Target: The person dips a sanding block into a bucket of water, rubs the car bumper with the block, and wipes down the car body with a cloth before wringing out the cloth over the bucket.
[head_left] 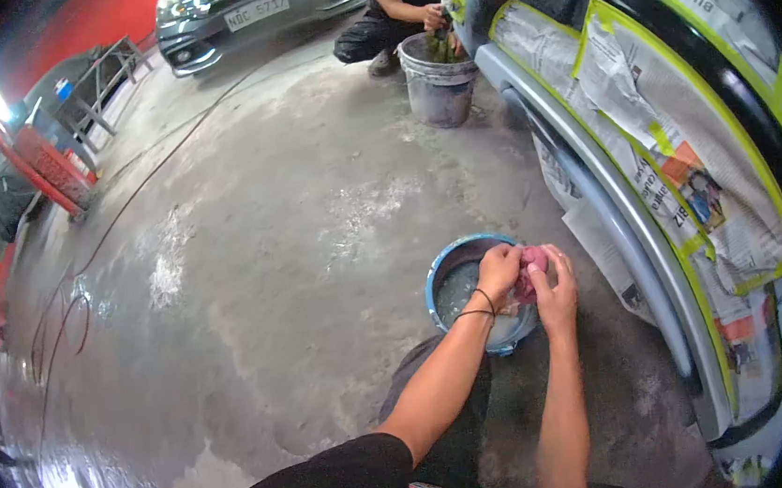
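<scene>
Drips could miss the blue bucket point(433, 289) beneath, since the closed left hand point(501, 269) and loosely curled right hand point(556, 292) grip the pink cloth point(533, 258) near its rim.

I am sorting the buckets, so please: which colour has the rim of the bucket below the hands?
Blue; the rim shows best in the head view.

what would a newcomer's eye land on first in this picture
Probably the vehicle side at the right, masked with newspaper edged in bright yellow-green tape. Next, near the lower centre, both hands, left and right, hold a pink cloth over a blue-rimmed bucket.
</scene>
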